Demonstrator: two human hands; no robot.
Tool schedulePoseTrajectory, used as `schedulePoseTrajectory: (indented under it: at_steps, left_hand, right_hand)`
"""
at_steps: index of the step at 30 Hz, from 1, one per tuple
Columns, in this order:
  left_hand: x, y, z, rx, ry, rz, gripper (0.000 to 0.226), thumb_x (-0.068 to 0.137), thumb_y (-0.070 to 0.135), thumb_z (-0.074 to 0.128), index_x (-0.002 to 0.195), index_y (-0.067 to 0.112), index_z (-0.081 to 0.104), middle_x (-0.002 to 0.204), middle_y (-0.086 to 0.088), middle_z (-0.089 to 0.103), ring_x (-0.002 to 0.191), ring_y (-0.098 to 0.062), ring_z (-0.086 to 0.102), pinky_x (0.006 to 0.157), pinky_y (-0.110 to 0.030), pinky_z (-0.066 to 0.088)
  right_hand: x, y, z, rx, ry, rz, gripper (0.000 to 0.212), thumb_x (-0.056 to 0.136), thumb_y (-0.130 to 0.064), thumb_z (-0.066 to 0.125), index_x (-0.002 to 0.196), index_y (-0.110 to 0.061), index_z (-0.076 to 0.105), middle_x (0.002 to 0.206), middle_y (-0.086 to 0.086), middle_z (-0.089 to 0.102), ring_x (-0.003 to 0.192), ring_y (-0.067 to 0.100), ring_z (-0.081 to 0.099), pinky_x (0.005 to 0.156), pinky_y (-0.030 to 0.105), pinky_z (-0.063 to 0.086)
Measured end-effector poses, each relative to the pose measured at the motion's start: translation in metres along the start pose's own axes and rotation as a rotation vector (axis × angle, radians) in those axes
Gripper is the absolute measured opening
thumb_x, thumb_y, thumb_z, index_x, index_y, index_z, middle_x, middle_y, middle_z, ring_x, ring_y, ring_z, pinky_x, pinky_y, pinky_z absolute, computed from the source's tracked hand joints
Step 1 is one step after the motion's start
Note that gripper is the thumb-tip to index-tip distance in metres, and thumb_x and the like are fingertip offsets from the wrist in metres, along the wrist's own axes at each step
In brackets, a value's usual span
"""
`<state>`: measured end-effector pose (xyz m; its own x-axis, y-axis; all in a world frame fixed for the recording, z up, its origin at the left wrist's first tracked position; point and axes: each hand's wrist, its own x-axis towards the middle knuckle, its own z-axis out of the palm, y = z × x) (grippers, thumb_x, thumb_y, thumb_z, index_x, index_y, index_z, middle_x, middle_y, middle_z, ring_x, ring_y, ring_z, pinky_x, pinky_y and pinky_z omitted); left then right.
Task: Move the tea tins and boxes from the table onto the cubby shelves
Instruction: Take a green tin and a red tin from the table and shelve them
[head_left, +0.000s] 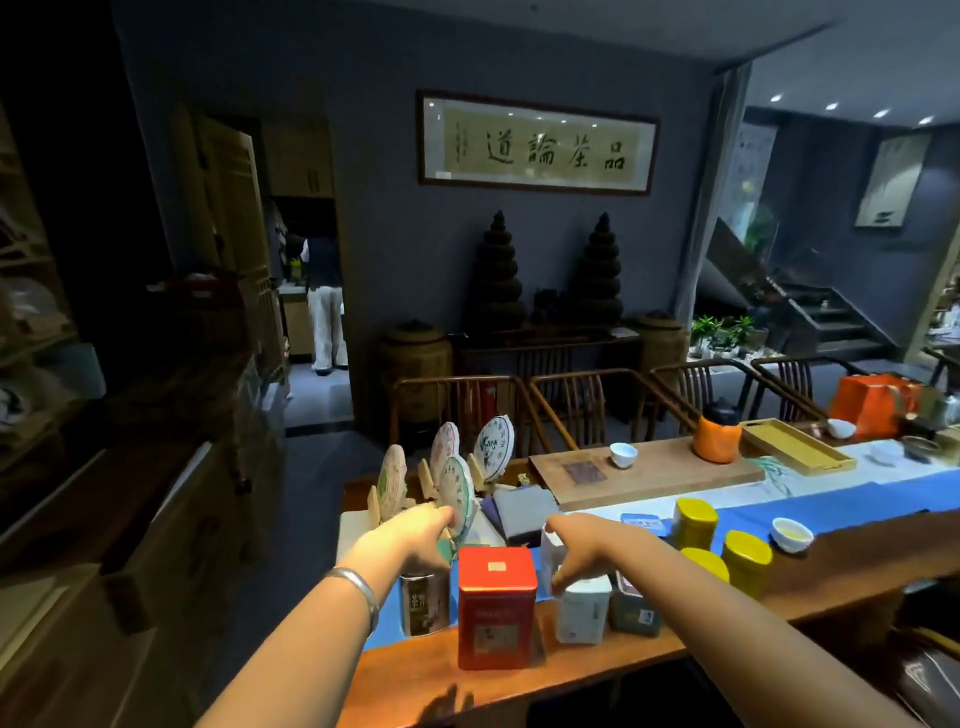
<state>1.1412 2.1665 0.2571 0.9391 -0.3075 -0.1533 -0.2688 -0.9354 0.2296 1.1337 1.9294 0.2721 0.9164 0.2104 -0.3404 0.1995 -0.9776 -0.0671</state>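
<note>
— Dim tea room, grey wall with a framed calligraphy scroll (537, 143), long wooden table (519, 691) running off to the right under a blue runner (831, 506). Near the table's left end?

— Red tin (497, 608) upright close to the near edge. Just left of it a round silver tin (425, 605); just right, a white box (583, 609), then a dark grey box (635, 608).

— Hands?

— Left hand (415, 538), bracelet on the wrist, reaching down over the silver tin; contact hidden, cannot tell whether gripping. Right hand (582, 545) curled over the top of the white box, fingertips pinching its upper edge.

— Farther along?

— Three yellow tins (695, 522) clustered on the runner, small white cup (791, 534) beside them. Wrapped tea cakes (457, 493) propped on stands at the far left corner. Orange jar (718, 434) and another white cup on a wooden tray (649, 475) toward the far edge.
</note>
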Motion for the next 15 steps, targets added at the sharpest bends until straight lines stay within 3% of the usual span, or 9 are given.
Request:
schedulePoseTrajectory:
  at_steps: [2,6,11,15]
  left_hand:
    - [0.025,-0.018,0.012,-0.020,0.009,-0.007,0.059,0.078,0.030,0.069,0.130,0.020,0.043,0.132,-0.008,0.051,0.118,-0.026,0.051,0.097,-0.036,0.047]
    - [0.073,-0.054,0.031,-0.009,-0.050,-0.046,0.064,0.079,0.029,0.068,0.135,0.019,0.040,0.132,-0.010,0.050,0.118,-0.028,0.050,0.097,-0.037,0.047]
    - [0.124,-0.090,0.055,0.002,-0.111,-0.092,0.082,0.075,0.034,0.072,0.144,0.015,0.032,0.143,-0.011,0.041,0.128,-0.030,0.042,0.106,-0.039,0.041]
    - [0.157,-0.100,0.079,0.002,-0.193,-0.103,0.082,0.071,0.036,0.077,0.138,0.012,0.035,0.137,-0.012,0.044,0.122,-0.030,0.046,0.099,-0.042,0.046]
  right_hand:
    - [0.037,0.002,0.002,-0.009,-0.026,-0.032,0.070,0.069,-0.045,0.079,0.123,-0.014,0.045,0.127,0.010,0.055,0.113,0.027,0.053,0.086,0.036,0.045]
    - [0.106,-0.003,0.011,-0.029,-0.134,-0.094,0.081,0.074,-0.041,0.079,0.136,-0.009,0.037,0.138,0.014,0.046,0.124,0.030,0.047,0.100,0.039,0.042]
    - [0.165,-0.008,0.044,-0.124,-0.187,-0.169,0.106,0.063,-0.056,0.081,0.142,-0.014,0.025,0.137,0.018,0.039,0.124,0.034,0.041,0.102,0.045,0.041]
    - [0.194,-0.005,0.073,-0.223,-0.212,-0.245,0.113,0.060,-0.060,0.080,0.144,-0.014,0.020,0.136,0.019,0.037,0.123,0.037,0.040,0.101,0.047,0.041]
